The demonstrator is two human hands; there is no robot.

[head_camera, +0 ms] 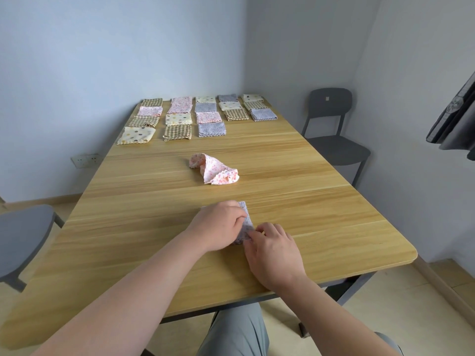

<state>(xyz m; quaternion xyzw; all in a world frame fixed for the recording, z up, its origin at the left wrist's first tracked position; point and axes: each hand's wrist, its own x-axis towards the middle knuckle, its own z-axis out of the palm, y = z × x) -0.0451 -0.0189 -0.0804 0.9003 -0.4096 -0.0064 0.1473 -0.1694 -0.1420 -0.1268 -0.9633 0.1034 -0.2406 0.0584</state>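
Fabric of the blue-grey cloth (245, 222) is judged light, soft and limp, so it is best taken at an edge or corner. It is laid on the table (334, 214), on the person's side of the pink cloth (213, 170). It is held under the curled left hand (218, 227) and pinched narrowly at its edge by the right hand (275, 250).

Folded grey-blue floral cloth (246, 222), near table edge

Plain room in a home, wooden dining table (308, 201), grey chair (331, 129), wall socket (84, 160), bare painted walls
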